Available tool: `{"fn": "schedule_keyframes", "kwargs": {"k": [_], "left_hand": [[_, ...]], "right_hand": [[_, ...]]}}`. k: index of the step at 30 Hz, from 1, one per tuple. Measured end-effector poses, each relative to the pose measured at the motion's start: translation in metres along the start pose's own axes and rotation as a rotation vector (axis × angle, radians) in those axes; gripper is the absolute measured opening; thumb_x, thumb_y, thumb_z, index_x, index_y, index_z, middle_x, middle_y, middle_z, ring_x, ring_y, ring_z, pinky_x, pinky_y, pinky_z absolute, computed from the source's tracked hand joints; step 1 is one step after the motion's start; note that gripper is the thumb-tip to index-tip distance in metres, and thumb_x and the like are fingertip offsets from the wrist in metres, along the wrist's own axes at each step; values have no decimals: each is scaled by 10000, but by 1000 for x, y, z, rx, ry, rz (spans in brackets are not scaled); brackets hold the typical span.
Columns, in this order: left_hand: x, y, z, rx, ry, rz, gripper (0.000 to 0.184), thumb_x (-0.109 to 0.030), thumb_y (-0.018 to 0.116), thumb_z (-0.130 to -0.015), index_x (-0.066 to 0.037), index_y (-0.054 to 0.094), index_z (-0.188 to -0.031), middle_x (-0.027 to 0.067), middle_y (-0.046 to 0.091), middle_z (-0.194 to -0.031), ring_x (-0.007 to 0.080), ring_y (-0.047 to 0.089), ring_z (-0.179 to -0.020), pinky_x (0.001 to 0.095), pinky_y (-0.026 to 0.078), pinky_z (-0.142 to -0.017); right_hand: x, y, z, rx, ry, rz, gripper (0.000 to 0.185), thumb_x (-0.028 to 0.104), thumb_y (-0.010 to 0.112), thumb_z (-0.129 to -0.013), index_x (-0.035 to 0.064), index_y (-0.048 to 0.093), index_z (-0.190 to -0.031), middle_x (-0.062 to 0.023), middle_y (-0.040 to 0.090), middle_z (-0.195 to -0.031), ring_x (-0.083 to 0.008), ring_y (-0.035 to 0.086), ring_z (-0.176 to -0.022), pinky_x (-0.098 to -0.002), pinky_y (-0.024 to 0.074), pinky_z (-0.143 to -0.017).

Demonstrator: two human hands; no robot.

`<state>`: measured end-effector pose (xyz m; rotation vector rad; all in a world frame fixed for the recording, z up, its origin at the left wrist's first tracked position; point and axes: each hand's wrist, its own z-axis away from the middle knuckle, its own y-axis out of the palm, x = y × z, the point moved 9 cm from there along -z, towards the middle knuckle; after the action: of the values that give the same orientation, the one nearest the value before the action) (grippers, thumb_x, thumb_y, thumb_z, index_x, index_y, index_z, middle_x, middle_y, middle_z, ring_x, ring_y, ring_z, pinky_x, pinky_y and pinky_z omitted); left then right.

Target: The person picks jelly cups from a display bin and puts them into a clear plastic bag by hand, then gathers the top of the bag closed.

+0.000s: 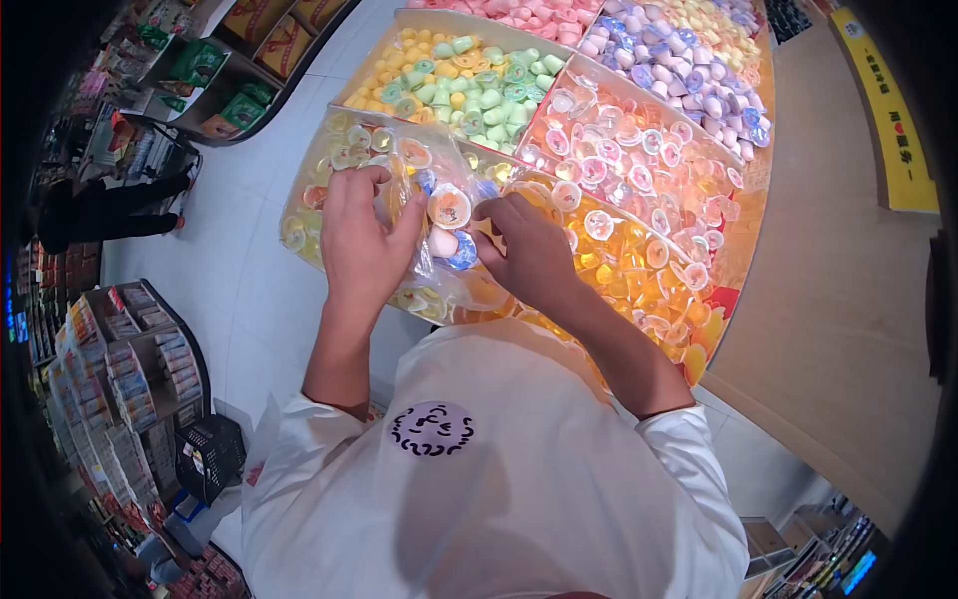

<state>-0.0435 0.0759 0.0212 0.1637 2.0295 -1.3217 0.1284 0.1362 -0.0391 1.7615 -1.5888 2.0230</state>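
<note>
Pinching the plastic bag [431,268] over the display bin's [313,153] near-left corner, my left hand [367,238] needs lightness; whether my right hand [531,252] grips, I cannot tell.

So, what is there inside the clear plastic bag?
Through the bag show an orange and white lid, a pale pink cup and a blue lid. Creased plastic hides anything deeper.
</note>
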Motion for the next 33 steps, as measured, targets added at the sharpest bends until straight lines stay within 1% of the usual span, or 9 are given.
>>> {"fn": "schedule_keyframes", "kwargs": {"k": [3,6,8,12,14,18,21,26,33], "left_hand": [[-9,-1,2,-48,110,-38,487,-233,847,-807,-38,623,-1192,118,594,-1078,227,563,-893,360,490,-770],[-21,0,4,-53,145,-123,456,-212,806,-842,-22,608,-1206,102,611,-933,234,571,-791,372,489,-705],[-4,17,1,155,-92,-186,451,-212,753,-867,-15,582,-1236,149,680,-922,382,666,-815,469,532,-760],[9,20,-2,236,-197,-109,410,-178,682,-907,-49,567,-1279,153,678,-834,380,663,-725,464,534,-713],[7,14,-6,186,-133,90,340,-65,647,-941,-27,573,-1270,17,507,-707,131,499,-641,299,440,-622],[4,-9,-12,82,-154,611,263,-14,559,-1007,-28,580,-1269,-81,434,-794,12,397,-733,179,356,-704],[9,-36,-16,-75,-42,699,263,-5,572,-998,-10,578,-1261,-75,432,-788,7,394,-727,174,358,-712],[13,-33,-5,-44,-94,748,290,51,570,-965,1,569,-1250,-70,464,-777,9,409,-696,175,358,-661],[-9,-43,19,-151,65,584,301,51,600,-962,15,570,-1260,-32,525,-859,26,479,-786,182,419,-756]], "right_hand": [[-21,-12,7,-96,262,-5,347,353,753,-881,117,618,-1095,-86,645,-1003,-298,675,-924,-440,538,-743],[-27,-14,14,-96,291,140,299,358,713,-914,111,608,-1046,-83,658,-955,-297,680,-876,-437,534,-719],[-30,-7,12,16,329,176,280,348,680,-937,81,599,-966,-95,663,-843,-310,683,-800,-446,532,-695],[-30,-11,2,-2,278,119,299,347,662,-952,60,591,-902,-123,644,-741,-324,664,-706,-445,528,-670],[-32,-19,-3,7,384,-279,297,298,632,-998,41,585,-856,-94,628,-691,-244,670,-663,-387,529,-638],[-8,-45,-23,-83,284,-880,249,197,569,-1065,39,580,-872,-14,620,-711,-90,672,-702,-258,522,-636],[-8,-48,-23,-95,236,-872,233,193,576,-1061,43,584,-883,-15,622,-720,-94,669,-690,-258,521,-629],[-34,-41,-5,-98,300,-952,210,190,592,-1054,41,581,-907,-14,615,-731,-95,639,-673,-263,507,-634],[-59,-40,28,-81,361,-981,230,240,592,-1056,45,578,-935,-15,612,-773,-92,584,-711,-272,482,-682]]}}
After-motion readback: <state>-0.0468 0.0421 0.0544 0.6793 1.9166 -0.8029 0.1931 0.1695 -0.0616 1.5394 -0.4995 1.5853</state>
